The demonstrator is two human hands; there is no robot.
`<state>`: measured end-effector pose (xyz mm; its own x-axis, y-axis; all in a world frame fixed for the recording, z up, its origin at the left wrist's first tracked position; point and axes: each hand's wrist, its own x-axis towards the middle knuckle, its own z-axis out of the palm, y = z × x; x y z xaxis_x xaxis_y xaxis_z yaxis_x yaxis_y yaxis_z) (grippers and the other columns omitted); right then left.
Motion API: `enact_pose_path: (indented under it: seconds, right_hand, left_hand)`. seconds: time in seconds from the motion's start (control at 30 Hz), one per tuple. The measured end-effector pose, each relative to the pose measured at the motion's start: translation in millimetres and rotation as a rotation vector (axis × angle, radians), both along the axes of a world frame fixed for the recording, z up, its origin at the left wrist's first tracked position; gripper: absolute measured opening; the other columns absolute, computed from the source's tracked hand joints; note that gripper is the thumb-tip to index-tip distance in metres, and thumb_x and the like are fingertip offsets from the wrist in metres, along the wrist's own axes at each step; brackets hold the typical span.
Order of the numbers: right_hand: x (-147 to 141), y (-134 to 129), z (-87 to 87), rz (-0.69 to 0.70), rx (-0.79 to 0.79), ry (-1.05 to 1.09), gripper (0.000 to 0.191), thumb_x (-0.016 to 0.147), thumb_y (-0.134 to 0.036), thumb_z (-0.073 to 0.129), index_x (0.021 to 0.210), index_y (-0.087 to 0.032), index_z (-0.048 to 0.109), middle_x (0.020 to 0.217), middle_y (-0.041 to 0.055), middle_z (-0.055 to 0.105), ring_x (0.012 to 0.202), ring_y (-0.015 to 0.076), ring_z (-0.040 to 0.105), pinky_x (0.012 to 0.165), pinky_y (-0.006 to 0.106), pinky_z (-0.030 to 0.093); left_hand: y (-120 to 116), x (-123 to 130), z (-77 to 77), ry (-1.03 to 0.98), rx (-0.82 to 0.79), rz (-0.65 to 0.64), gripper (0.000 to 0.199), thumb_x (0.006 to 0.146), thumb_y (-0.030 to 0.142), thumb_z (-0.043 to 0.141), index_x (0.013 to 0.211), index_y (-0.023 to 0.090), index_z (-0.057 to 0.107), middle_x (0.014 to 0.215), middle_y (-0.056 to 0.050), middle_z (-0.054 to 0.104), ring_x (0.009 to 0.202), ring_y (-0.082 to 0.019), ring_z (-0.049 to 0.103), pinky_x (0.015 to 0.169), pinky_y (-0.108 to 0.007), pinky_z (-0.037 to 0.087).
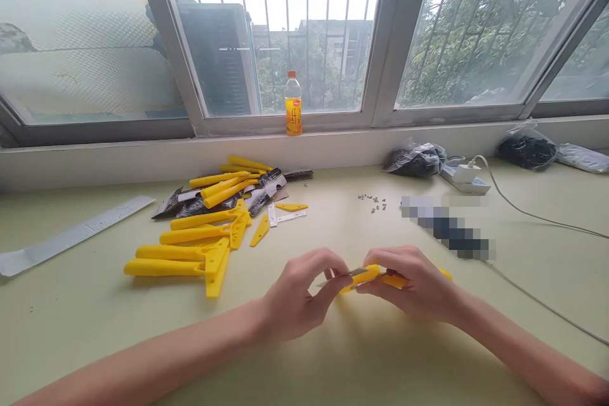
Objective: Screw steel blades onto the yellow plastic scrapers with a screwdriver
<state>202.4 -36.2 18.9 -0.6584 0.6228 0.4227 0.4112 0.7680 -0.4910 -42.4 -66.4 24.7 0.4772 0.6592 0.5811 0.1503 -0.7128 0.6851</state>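
Observation:
Just right of centre, above the table, my left hand (304, 292) pinches a thin grey metal blade (358, 271) between thumb and fingers. My right hand (413, 280) is closed around a yellow plastic scraper (366, 275), whose handle end shows past the hand. The blade lies against the scraper's head; fingers hide most of where they meet. Small screws (373, 202) are scattered on the table beyond my hands. To the left lie several yellow scraper handles (169, 266) with flared heads, and a loose yellow plate (259, 231) beside thin metal strips (288, 216).
More yellow handles (228, 189) rest on black packaging (190, 206) at the back. A long silvery strip (76, 235) lies far left. An orange drink bottle (294, 108) stands on the sill. Bags (415, 160), a power strip (464, 181) and a cable (533, 216) occupy the right.

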Motion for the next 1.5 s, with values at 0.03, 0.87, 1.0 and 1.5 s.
enact_pose_path:
  seconds: [0.03,0.87,1.0,1.5]
  right_hand:
    - [0,0,-0.5,0.0,0.002,0.001,0.02,0.095,-0.037,0.067,0.086,-0.019,0.062,0.067,-0.0041,0.057,0.057,0.0093,0.039,0.056,0.023,0.031]
    - [2,-1,-1.4,0.012,0.042,-0.032,0.02,0.097,-0.038,0.064,0.088,-0.02,0.062,0.07,-0.0024,0.06,0.057,0.0099,0.042,0.057,0.023,0.034]
    - [1,0,-1.0,0.023,0.053,-0.031,0.02,0.098,-0.038,0.063,0.089,-0.02,0.063,0.071,-0.0014,0.062,0.057,0.0101,0.043,0.058,0.023,0.034]
    - [3,-5,-7.7,0.079,0.237,0.013,0.009,0.095,-0.028,0.064,0.092,-0.02,0.061,0.073,0.0006,0.065,0.058,0.0108,0.052,0.057,0.024,0.037]
  left_hand:
    - [0,1,1.0,-0.013,0.004,0.015,0.005,0.095,0.014,0.059,0.097,0.016,0.061,0.089,-0.005,0.067,0.076,-0.012,0.058,0.072,-0.026,0.05]
    - [-1,8,3.4,0.0,0.015,0.056,0.015,0.094,0.019,0.063,0.082,0.016,0.072,0.084,-0.007,0.071,0.072,-0.012,0.062,0.067,-0.024,0.049]
    - [-1,9,1.3,0.021,0.021,0.072,0.017,0.094,0.02,0.064,0.079,0.016,0.07,0.084,-0.006,0.068,0.071,-0.012,0.059,0.066,-0.024,0.047]
    - [2,-7,-8.8,0.166,0.405,0.009,0.014,0.092,0.01,0.061,0.101,0.018,0.069,0.086,-0.007,0.074,0.073,-0.014,0.065,0.066,-0.025,0.051]
